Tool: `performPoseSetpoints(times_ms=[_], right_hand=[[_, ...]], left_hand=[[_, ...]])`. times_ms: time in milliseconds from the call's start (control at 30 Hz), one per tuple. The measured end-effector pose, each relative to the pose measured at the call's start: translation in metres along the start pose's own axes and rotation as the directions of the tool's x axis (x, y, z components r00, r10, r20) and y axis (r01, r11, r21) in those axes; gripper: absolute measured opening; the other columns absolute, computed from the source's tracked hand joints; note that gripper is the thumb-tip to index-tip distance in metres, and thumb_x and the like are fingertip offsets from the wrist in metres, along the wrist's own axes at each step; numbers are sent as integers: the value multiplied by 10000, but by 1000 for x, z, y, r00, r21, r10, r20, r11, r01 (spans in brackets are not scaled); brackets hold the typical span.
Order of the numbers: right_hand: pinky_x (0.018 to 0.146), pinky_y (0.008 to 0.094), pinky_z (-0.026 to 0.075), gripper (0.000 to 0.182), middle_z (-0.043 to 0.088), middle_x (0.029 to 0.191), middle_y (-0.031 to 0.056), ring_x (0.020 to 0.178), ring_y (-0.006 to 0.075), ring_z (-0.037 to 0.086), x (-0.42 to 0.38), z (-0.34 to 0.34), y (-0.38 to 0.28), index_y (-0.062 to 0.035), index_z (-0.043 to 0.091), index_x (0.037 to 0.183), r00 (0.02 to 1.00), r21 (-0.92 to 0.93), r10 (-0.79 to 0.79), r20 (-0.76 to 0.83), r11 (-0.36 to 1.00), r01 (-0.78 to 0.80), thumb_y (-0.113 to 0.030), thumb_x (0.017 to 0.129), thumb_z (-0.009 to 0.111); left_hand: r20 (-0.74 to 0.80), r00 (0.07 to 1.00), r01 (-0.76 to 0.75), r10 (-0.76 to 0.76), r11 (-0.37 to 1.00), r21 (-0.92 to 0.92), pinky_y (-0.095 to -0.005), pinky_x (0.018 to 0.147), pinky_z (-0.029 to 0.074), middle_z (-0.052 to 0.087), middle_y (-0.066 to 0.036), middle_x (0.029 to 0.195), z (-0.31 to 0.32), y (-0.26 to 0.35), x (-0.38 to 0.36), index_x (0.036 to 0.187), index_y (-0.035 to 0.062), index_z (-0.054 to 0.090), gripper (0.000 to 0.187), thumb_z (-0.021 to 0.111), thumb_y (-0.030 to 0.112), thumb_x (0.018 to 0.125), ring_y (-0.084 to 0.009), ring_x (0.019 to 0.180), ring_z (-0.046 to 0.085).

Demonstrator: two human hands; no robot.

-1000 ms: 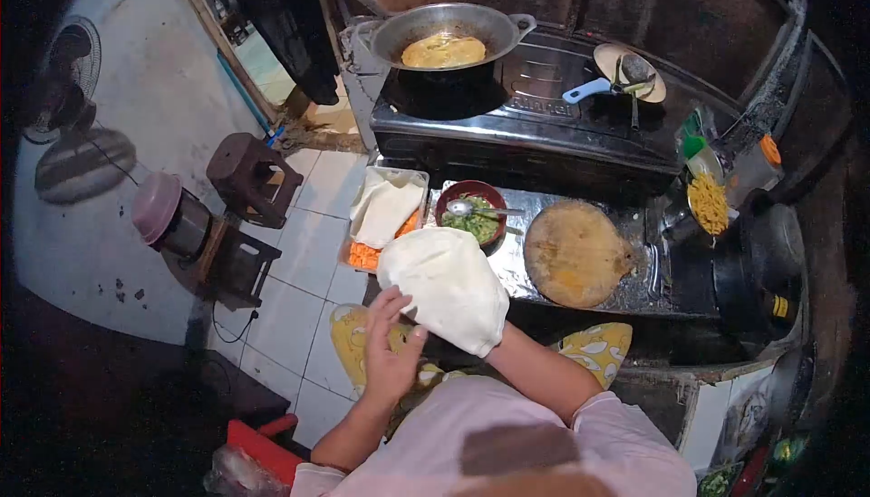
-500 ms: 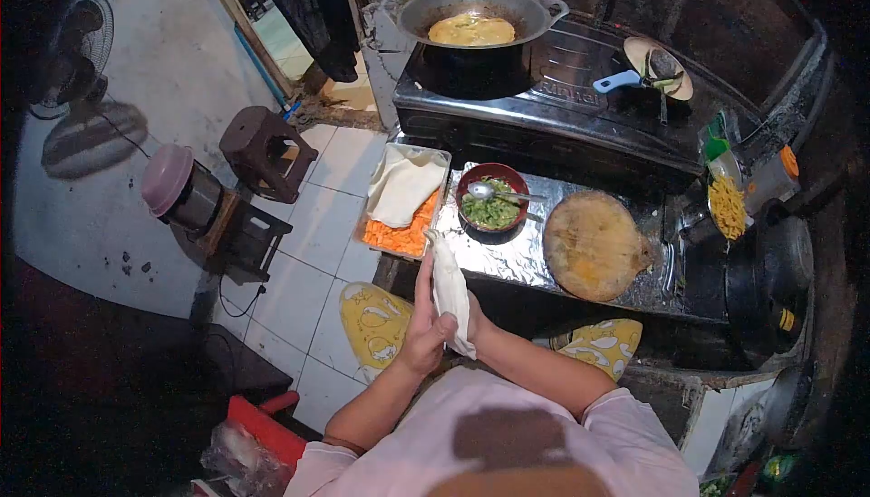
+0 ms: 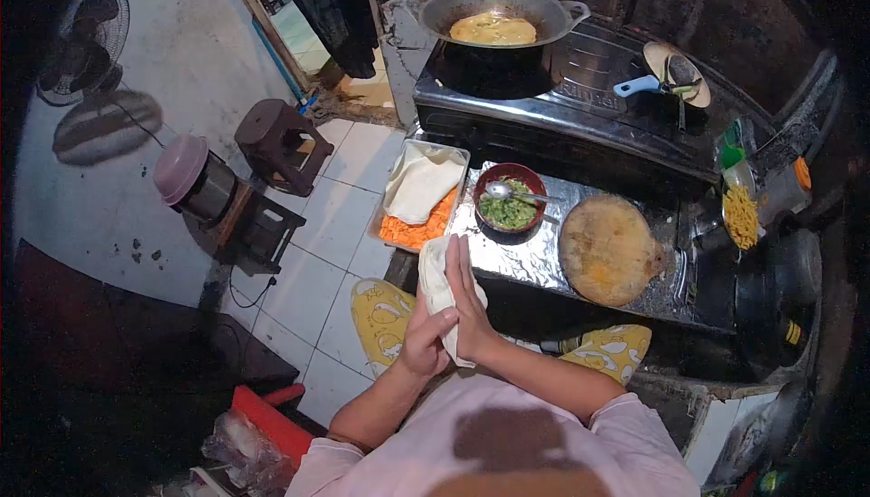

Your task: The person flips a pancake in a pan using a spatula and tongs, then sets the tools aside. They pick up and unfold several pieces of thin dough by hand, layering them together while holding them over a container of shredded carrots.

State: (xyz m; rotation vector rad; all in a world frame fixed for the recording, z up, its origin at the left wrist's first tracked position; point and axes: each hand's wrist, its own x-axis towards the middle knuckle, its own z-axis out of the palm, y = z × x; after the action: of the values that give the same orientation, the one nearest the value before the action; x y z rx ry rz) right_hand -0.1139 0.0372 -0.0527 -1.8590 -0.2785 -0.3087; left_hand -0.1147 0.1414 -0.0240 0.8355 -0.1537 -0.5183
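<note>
Head view, looking down: a black stove (image 3: 589, 130) spans the back, with a wide metal wok (image 3: 435, 13) on it. In front stands a low, shiny bench (image 3: 539, 257), bearing a round wooden board (image 3: 607, 248). At its left end is a clear box (image 3: 378, 218) of orange pieces, partly covered by a pale sheet. Nearest the wearer, a soft white sheet (image 3: 435, 270), apparently dough, is clasped upright between both palms, just in front of the box. The right hand (image 3: 468, 311) lies flat along it, fingers straight; the left hand (image 3: 426, 338) backs it, fingers mostly hidden, thumb in front. Flat palms, even pressure and light fingertips should keep something so limp from tearing.
</note>
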Motion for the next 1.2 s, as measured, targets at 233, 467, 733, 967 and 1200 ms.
performPoseSetpoints(times_ms=[233,467,733,967,1200], right_hand=[[1130,555,55,848,-36,1499,368,1397,525,28,5,-5,-23,19,-20,1491,999,-90,23,-33,996,-26,-175,834,480],[1081,647,50,759,40,1494,368,1380,551,75,9,-10,-41,17,127,1481,1000,-312,2,-13,950,-6,-161,848,505],[1117,565,117,184,257,1437,345,1380,491,209,11,-10,-34,-8,520,1050,949,-210,-272,-161,949,236,-93,887,513],[1124,513,152,180,285,1444,294,1401,451,195,19,-15,-48,-23,589,844,986,-64,-149,-77,987,144,-190,905,557],[1097,575,169,158,340,1409,280,1356,507,218,25,-8,-53,-34,602,823,988,-149,-140,-70,981,128,-184,832,653]], left_hand=[[-36,999,33,-39,987,-158,-372,1148,208,263,-153,1511,-2,1,-7,1486,-11,129,808,515,162,798,-269,1388,292],[-70,997,2,-15,982,-187,-411,1147,242,356,-195,1464,5,17,-10,1453,-23,245,793,500,224,744,-325,1344,372],[25,997,-49,69,881,-471,-401,1160,218,294,-188,1487,-10,10,-12,1469,-19,175,838,517,185,731,-317,1384,302],[15,999,-30,45,847,-531,-423,1157,226,318,-171,1471,-20,5,-18,1476,9,169,837,527,180,739,-316,1376,318],[143,978,-37,149,808,-588,-430,1151,233,299,-156,1480,-26,1,-15,1483,34,157,841,543,190,751,-309,1381,306]])
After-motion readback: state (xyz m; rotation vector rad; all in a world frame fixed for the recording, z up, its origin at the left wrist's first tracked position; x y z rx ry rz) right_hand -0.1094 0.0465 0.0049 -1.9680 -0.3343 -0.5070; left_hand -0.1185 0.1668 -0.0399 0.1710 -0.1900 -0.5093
